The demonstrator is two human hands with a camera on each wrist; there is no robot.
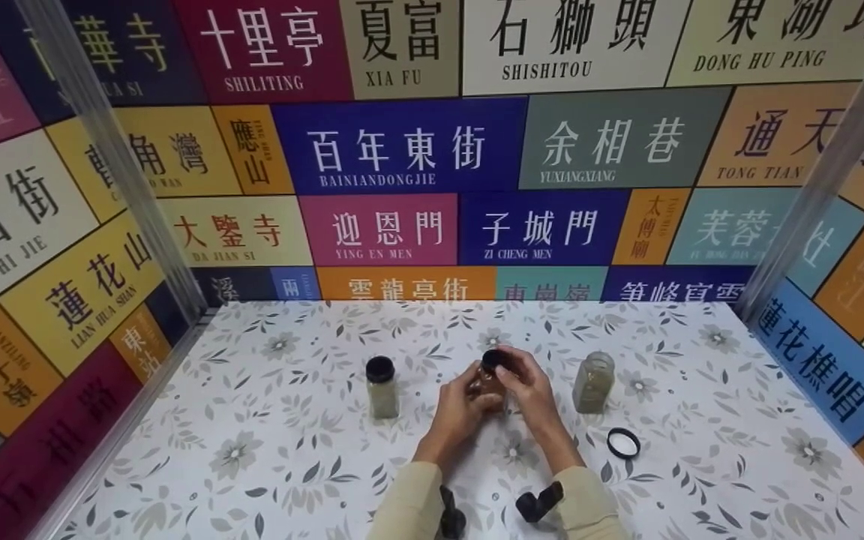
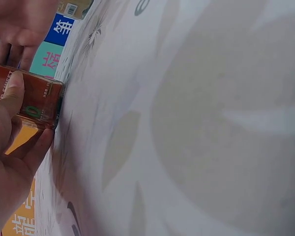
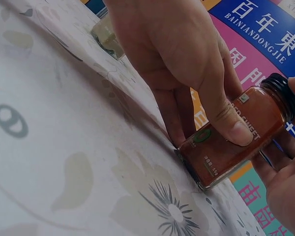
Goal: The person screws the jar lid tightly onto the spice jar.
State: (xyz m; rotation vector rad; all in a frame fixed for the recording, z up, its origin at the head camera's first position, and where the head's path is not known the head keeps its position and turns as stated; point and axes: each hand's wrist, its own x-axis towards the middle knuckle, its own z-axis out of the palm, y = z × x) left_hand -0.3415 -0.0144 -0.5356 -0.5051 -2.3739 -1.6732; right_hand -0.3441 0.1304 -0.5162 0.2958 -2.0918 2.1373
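A glass spice jar (image 1: 489, 385) with red-brown powder stands between my hands, its label partly covered by fingers. My left hand (image 1: 460, 411) grips the jar's body, the thumb across the label in the right wrist view. At the top, my right hand (image 1: 528, 381) holds the black cap (image 1: 491, 358) with thumb and fingers; in the right wrist view only part of that hand (image 3: 291, 184) shows. The cap sits on the jar's neck (image 3: 271, 87). The jar's base (image 3: 191, 169) is at or very near the tabletop; whether it touches, I cannot tell.
To the left stands a black-capped jar (image 1: 382, 394) of pale greenish powder. On the right is an uncapped jar (image 1: 594, 386) with similar contents, and a black lid (image 1: 623, 443) with a white inside lies in front of it. A flower-patterned cloth (image 1: 289, 450) covers the table.
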